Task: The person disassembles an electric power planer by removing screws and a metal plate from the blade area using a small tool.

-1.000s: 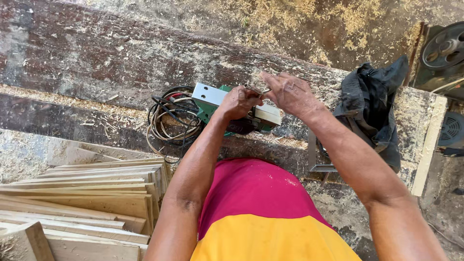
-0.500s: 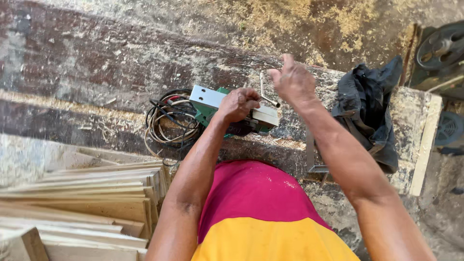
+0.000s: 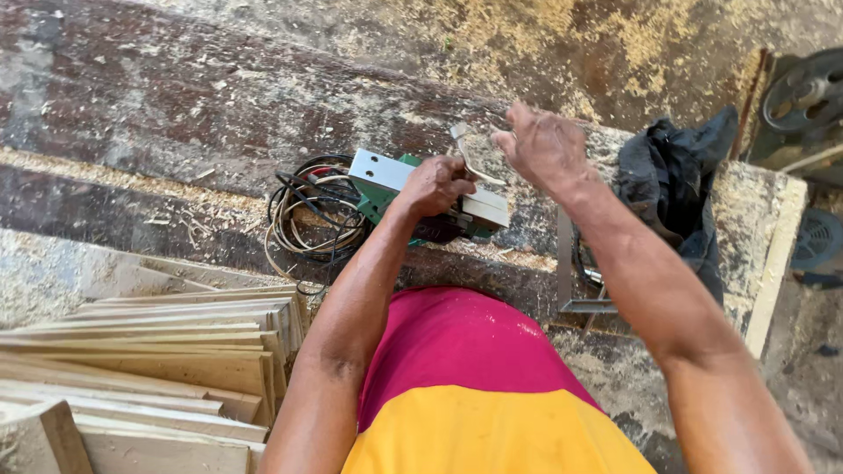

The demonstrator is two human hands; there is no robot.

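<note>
since half a second ago the right hand [image 3: 546, 147] has lifted a little higher above the bench, and the thin pale metal tool [image 3: 467, 151] it holds now stands more upright, its bent upper end clear of the machine. the fingers are pinched closed on that tool, which shows only as a slim curved strip, too small to tell its kind exactly. the left hand [image 3: 436, 184] has stayed put: it lies curled and closed on top of the green power planer [image 3: 413, 195], gripping its body near the middle.

the planer rests upside down on the worn, dusty workbench [image 3: 176, 114], its flat grey sole plates facing up, one to the left of the left hand and one to the right. its cable [image 3: 312, 215] lies in a loose coil just beside it on the left, touching the bench. to the right, a dark crumpled cloth [image 3: 672, 180] sits on a sawdust-covered slab, near the right forearm. a stack of thin pale wooden boards [image 3: 149, 369] fills the lower left, well apart from both hands. at the far right edge a grey metal wheel [image 3: 803, 92] shows in part. sawdust is scattered over the ground beyond the bench.
</note>
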